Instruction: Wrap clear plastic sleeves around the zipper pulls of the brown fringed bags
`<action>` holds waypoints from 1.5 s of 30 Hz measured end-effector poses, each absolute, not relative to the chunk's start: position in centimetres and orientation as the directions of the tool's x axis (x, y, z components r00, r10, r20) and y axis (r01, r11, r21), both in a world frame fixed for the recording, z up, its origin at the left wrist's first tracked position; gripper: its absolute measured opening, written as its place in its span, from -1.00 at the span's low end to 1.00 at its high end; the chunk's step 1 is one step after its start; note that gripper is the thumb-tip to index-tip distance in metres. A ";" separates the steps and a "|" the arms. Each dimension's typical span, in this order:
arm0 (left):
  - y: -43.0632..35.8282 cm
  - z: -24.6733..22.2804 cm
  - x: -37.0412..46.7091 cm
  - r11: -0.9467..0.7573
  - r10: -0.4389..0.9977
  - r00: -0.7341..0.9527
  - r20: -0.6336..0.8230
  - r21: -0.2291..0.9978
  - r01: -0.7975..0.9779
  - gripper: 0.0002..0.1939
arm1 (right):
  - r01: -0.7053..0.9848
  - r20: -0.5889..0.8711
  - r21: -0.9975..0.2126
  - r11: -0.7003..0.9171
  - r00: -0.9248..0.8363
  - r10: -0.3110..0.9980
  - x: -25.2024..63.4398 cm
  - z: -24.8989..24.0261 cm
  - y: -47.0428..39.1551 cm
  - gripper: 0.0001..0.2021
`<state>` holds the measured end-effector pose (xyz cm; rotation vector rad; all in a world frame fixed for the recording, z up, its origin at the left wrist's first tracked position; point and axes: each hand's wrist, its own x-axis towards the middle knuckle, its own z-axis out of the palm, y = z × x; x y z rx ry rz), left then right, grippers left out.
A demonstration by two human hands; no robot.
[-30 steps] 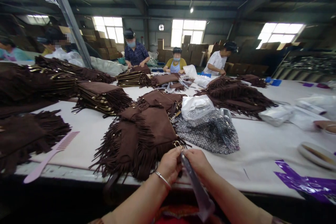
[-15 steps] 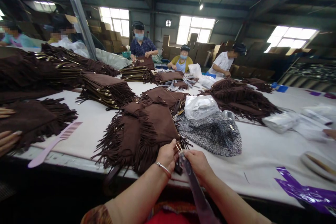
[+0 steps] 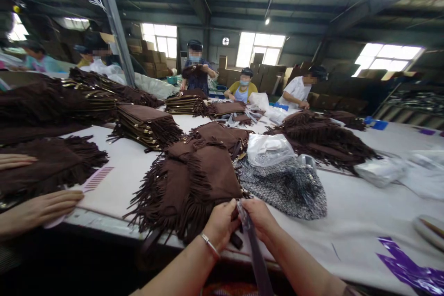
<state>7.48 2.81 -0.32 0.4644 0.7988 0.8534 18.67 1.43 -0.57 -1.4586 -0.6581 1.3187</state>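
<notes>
My left hand (image 3: 219, 225), with a bracelet at the wrist, is pinched at the upper end of a bag strap (image 3: 255, 252). The strap is dark and looks wrapped in clear plastic; it hangs down toward my lap. Close beside it, my right hand (image 3: 259, 218) also grips the strap's end. My fingertips nearly meet and cover the metal hardware there. Just beyond my hands a brown fringed bag (image 3: 218, 169) lies on the table, its fringe spread to the left. A black-and-white woven cloth (image 3: 282, 187) lies to its right, partly under a clear plastic bag (image 3: 268, 150).
At left, a co-worker's hand (image 3: 52, 206) touches a pink comb (image 3: 99, 179) beside another fringed bag (image 3: 52, 162). Stacked bags (image 3: 147, 125) stand farther back. Purple plastic (image 3: 409, 261) and a tape roll (image 3: 430, 231) lie right on the pale tabletop (image 3: 364, 222).
My hands have drawn together over the strap end, hiding the gold metal clasp seen before. The co-worker's hand at left has reached onto the comb. The view has tilted up slightly.
</notes>
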 end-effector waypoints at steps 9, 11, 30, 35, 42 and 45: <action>1.8 0.1 7.6 0.498 0.863 0.240 -0.445 0.831 -0.248 -0.66 | -0.148 -0.310 -0.948 -0.282 0.226 0.924 19.9 -0.4 1.4 -0.70; 2.3 -0.1 7.9 0.512 0.858 0.217 -0.466 0.810 -0.285 -0.67 | -0.141 -0.294 -0.953 -0.268 0.213 0.932 20.1 -0.4 1.2 -0.65; -0.1 1.4 7.0 0.637 0.759 0.433 -0.486 0.693 -0.338 -0.53 | -0.314 -0.395 -0.887 -0.339 0.136 0.909 19.5 0.6 2.4 -0.80; -0.4 1.3 6.7 0.681 0.701 0.494 -0.514 0.688 -0.252 -0.58 | -0.311 -0.396 -0.893 -0.325 0.205 0.895 19.5 0.8 2.5 -0.76; 0.0 1.9 6.1 0.606 0.722 0.503 -0.474 0.785 -0.129 -0.69 | -0.258 -0.407 -0.905 -0.339 0.286 0.868 20.3 0.6 2.7 -0.73; -0.7 2.2 5.3 0.567 0.721 0.511 -0.467 0.822 -0.048 -0.66 | -0.233 -0.405 -0.910 -0.344 0.315 0.858 20.5 0.4 2.5 -0.72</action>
